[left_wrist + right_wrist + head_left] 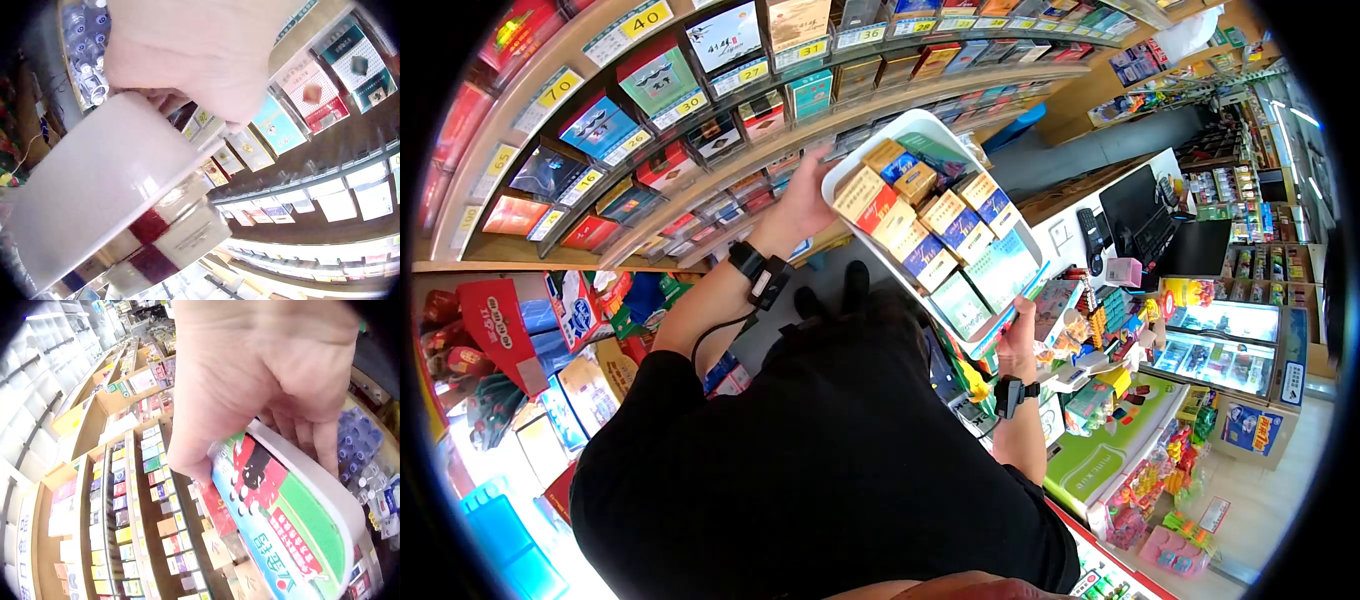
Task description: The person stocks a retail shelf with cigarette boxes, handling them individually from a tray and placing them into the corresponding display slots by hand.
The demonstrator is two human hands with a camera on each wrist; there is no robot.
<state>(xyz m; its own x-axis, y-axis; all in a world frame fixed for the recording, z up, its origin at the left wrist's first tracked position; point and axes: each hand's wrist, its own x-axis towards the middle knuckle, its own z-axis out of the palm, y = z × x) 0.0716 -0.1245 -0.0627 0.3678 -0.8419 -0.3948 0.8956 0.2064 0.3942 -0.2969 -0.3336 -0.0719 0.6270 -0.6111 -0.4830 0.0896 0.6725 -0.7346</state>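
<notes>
Risk: the packs [952, 224] stick up past the rim of the tub [915, 122], held midair with left hand [800, 203] gripping one edge, right hand [1019, 338] the opposite corner; uneven lift could spill some.

"What colours has the tub [106, 181]?"

"White, with a blue and green label [269, 512] that carries red patches and a black-and-white figure."

"And the packs [963, 228]?"

"Red and cream at left, blue and cream in the middle, pale green near."

"The shirt [820, 460]?"

"Plain black. The price tags [648, 18] far left are yellow and white; the mat [1115, 430] at right is green."
</notes>
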